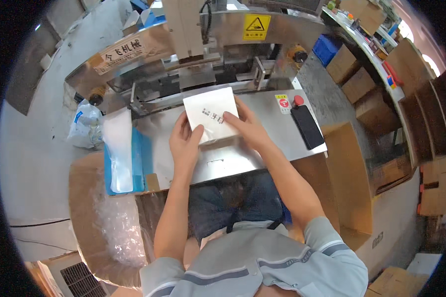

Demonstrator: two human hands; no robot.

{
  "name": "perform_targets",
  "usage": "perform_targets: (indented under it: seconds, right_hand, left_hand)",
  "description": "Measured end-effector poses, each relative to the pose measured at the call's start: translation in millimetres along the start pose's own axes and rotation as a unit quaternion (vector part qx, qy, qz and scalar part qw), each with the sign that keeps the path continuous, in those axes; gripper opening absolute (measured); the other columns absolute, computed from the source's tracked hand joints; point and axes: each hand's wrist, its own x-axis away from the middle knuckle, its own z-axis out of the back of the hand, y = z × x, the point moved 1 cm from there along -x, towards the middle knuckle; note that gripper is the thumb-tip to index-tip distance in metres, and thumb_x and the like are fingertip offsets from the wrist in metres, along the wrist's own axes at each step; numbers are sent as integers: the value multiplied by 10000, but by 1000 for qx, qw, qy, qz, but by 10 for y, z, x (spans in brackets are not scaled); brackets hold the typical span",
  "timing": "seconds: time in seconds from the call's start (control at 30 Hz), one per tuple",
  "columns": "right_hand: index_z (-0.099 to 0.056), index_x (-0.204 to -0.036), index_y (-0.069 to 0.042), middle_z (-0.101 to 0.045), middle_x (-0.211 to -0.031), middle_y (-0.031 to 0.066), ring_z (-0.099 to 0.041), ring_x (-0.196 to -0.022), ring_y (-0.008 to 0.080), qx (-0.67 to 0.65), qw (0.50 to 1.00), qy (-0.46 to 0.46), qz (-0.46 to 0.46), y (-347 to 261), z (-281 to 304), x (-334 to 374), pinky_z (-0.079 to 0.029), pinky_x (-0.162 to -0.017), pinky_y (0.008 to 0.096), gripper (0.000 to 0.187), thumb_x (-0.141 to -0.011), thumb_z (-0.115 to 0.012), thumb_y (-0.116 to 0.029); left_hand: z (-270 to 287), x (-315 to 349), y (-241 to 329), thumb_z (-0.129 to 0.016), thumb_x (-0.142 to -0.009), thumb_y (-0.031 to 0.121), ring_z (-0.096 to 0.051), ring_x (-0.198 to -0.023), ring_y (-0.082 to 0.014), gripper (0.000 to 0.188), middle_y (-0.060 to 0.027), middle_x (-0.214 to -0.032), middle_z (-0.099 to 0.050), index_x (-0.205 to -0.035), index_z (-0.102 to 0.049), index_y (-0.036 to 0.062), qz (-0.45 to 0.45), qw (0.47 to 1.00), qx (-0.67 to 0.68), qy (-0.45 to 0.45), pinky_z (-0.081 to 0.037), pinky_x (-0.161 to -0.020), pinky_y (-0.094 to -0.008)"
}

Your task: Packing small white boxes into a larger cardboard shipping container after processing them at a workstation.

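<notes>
Both my hands hold a white, flat, square packet (210, 111) with dark print on its face, tilted above the metal worktop (171, 158) of a machine. My left hand (185, 141) grips its lower left side, thumb on the front. On the right side, my right hand (248, 127) has its thumb pressed on the printed face and its fingers behind. What the packet is made of, and what it contains, I cannot tell. Just beyond it are the machine's metal bar and guides (198, 79).
At the worktop's left stands a blue bin (142, 163) with a stack of white sheets or bags (119, 153). A black phone (307, 127) lies at the right near a red button (298, 100). Cardboard boxes (349, 178) flank the worktop; the left one holds clear plastic (121, 227).
</notes>
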Motion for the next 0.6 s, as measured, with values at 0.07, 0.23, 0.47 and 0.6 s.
perform_targets:
  seconds: [0.07,0.23,0.47,0.6]
  right_hand:
    - [-372,-1499,14,-594,-1324,131,-579,-1174,179,8,1000,8,2,-106,51,129,-457,-1003,311,762,-888,-767,-216]
    - [-284,-1511,70,-620,-1239,208,-630,-1108,216,-30,998,54,-14,-97,272,334,-514,-930,320,891,-838,-808,-186]
    - [-261,-1508,94,-617,-1229,241,-647,-1084,246,-97,990,100,-33,99,571,497,-537,-904,343,904,-836,-805,-169]
    - [-328,-1482,93,-610,-1263,214,-645,-1089,238,-56,985,161,-37,87,1071,815,-530,-924,333,821,-835,-787,-116]
  left_hand:
    - [-41,108,117,-645,-905,60,-495,-1343,-276,577,-209,-1433,-502,-1414,-430,-107,-13,998,33,-57,-391,-1130,-376]
    - [47,-187,4,-579,-932,76,-495,-1339,-304,553,-227,-1449,-480,-1431,-414,-97,84,989,114,-41,-388,-1143,-391]
    - [389,-844,-459,-574,-988,313,-492,-1327,-361,565,-255,-1395,-513,-1396,-479,-66,163,982,93,-5,-397,-1138,-422]
    - [72,-807,-490,-599,-943,409,-405,-1357,-498,534,-316,-1416,-487,-1289,-634,4,-150,769,-614,-90,-340,-1142,-504]
